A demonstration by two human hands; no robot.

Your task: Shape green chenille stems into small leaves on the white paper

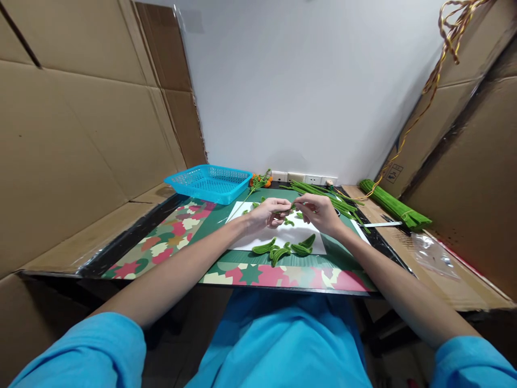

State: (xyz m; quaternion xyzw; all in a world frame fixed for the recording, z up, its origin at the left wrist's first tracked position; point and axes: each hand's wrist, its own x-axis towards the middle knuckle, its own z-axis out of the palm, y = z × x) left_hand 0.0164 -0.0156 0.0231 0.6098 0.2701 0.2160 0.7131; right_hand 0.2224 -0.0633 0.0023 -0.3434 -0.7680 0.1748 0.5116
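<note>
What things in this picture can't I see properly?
All in the head view:
Small green piece: mostly covered by the left hand and right hand, so its shape is unclear.
White sheet: partly hidden by both hands and fuzzy green leaf shapes.
Clear plastic bag: glare hides what, if anything, is inside.
Twisted wire: cut off by the top edge.

Table [250,275] has a camo-patterned & green top. Blue plastic basket [202,195] sits back L; orange flowers [262,180] just R of it. White sheet [278,230] lies approx. mid, w/ curved green pcs [264,247] at its front edge. Loose green stems [319,191] lie back R; thick green bundle [396,206] far R, clear plastic bag [434,253] nr it.
</note>
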